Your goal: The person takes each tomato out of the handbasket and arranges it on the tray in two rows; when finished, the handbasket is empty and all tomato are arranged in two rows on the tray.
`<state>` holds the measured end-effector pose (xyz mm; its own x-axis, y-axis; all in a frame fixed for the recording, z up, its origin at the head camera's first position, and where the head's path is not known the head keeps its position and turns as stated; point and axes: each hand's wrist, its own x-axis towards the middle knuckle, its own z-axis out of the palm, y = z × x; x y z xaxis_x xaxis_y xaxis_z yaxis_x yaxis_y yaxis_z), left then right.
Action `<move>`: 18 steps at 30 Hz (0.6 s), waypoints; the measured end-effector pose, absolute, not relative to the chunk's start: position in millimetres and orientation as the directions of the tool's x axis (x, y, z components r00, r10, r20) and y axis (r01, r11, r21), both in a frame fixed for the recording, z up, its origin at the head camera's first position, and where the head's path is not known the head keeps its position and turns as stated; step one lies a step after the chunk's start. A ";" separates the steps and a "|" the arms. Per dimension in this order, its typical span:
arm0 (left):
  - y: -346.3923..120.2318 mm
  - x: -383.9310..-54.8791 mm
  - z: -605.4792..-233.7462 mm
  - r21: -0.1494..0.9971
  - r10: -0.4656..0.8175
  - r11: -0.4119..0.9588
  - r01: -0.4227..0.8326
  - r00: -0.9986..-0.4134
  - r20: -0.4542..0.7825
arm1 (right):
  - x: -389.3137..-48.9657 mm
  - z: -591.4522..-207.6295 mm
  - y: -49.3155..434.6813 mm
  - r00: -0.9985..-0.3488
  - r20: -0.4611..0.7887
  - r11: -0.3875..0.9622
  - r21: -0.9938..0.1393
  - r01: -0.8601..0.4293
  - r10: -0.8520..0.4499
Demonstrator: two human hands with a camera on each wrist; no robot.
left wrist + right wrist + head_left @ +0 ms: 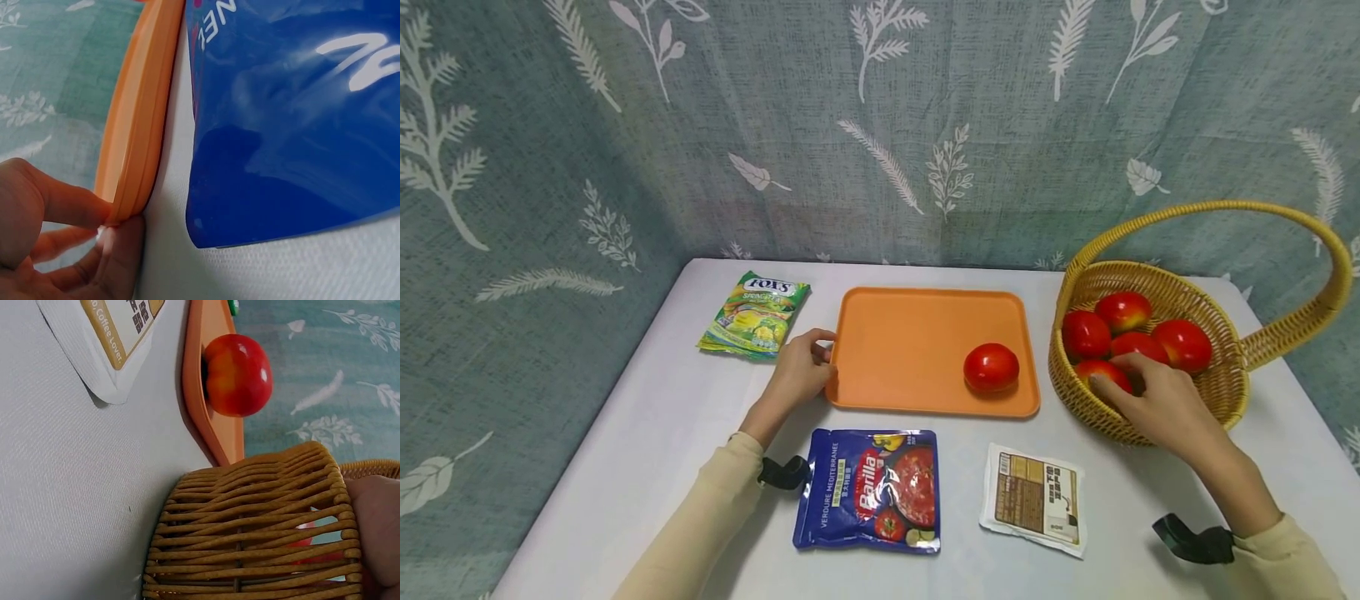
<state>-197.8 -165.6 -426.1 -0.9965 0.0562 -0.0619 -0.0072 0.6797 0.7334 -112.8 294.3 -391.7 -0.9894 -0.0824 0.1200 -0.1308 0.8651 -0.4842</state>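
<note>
My left hand (802, 367) pinches the left edge of an orange tray (910, 333); in the left wrist view the thumb (78, 206) lies on its rim with fingers beneath. One red apple (992, 367) sits at the tray's right side. My right hand (1161, 404) reaches inside a wicker basket (1236, 358), thumb and fingers around a red apple (1101, 373) near the front left wall. Several other apples (1182, 345) lie behind it. The basket's woven side hides most of this grip in the right wrist view.
A blue Parilla pouch (868, 492) lies in front of the tray, with a white and brown packet (1034, 498) to its right. The green Fox's candy bag (756, 315) is at the back left. The basket's tall handle (1210, 208) arches above its right side.
</note>
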 end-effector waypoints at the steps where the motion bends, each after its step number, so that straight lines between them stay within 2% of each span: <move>1: -165.6 -197.7 -426.1 0.733 0.058 0.680 -0.004 -0.997 -0.059 | -113.3 -391.7 294.0 -0.990 0.117 0.863 -0.487 -0.131 -0.084; 10: -167.4 -194.9 -427.8 0.734 0.059 0.680 -0.002 -0.997 -0.056 | -112.8 -390.4 292.5 -0.995 0.068 0.851 -0.517 -0.095 -0.070; 18: -165.5 -195.3 -427.3 0.732 0.059 0.681 0.019 -0.998 -0.028 | -109.5 -387.5 294.4 -0.991 0.113 0.850 -0.512 -0.122 -0.074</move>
<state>-195.3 -165.5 -427.3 -0.9978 0.0591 -0.0284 0.0195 0.6808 0.7323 -109.5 294.4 -387.5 -0.9909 -0.0737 0.1128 -0.1216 0.8500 -0.5125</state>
